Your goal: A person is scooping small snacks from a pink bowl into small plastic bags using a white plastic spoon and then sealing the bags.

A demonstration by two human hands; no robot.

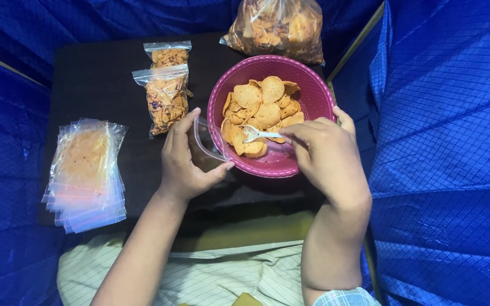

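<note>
Striped cloth (199,277) fills the bottom centre of the frame, and both forearms rise from it toward a dark table (97,85). Left of centre, the left hand (185,161) pinches the rim of an empty clear bag (208,139), thumb and fingers closed on the thin, limp plastic to hold its mouth beside the bowl. Film like this probably slips and collapses unless gripped at the stiffer seal edge. Right of centre, the right hand (324,150) has its fingertips together on a small white spoon (259,134), whose head rests among round orange crisps (262,107) in a glossy pink plastic bowl (313,90). These crisps look light, dry and brittle, best lifted from beneath rather than squeezed. Two filled zip bags (167,93) lie at upper centre-left, a large crisp sack (276,25) at the top, and a stack of flat empty bags (86,175) at left.
</note>
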